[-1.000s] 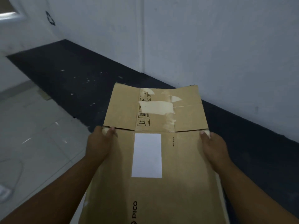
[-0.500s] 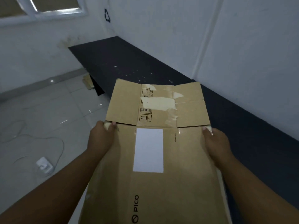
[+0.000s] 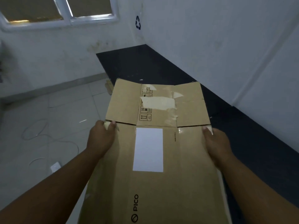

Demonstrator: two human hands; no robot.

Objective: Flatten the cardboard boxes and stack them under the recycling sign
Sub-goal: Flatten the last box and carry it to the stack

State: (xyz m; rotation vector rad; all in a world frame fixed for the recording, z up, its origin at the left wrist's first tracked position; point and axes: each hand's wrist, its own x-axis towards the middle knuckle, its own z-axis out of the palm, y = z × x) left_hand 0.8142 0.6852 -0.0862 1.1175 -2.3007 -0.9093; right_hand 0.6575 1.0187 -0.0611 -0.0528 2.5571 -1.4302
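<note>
So the flattened cardboard box (image 3: 186, 159) is up in the air, held out flat in front of the person, one hand on each long edge. Left hand (image 3: 100, 138) grips the left edge and right hand (image 3: 216, 143) grips the right edge, both right at the crease where the end flaps start. The fingers (image 3: 113, 125) are curled round the board: thumbs on top, tips just touching the slits between panel and flaps, and the rest wrapped underneath where I can't see them.

Between the two sets of fingers there's a white label (image 3: 148, 149) stuck on the main panel. Just past the fingertips the flaps fan out, with a torn patch of pale tape (image 3: 157, 102) and some little handling symbols printed beside it. Back toward the wrists the panel has a PICO logo (image 3: 135, 206).

Well beyond the fingers, up on the white wall near the corner, is the recycling sign (image 3: 138, 22), with a dark ledge (image 3: 145, 65) running below it and on along the wall past the right-hand fingers. A scrap of cardboard (image 3: 108, 87) sits on the floor (image 3: 56, 102) by the ledge's near end, just beyond the left flap. Off to the left of the left-hand fingers, a white cable (image 3: 40, 136) loops over the tiles, with a small white plug block (image 3: 55, 166) near it. A window (image 3: 56, 10) is up top left.
</note>
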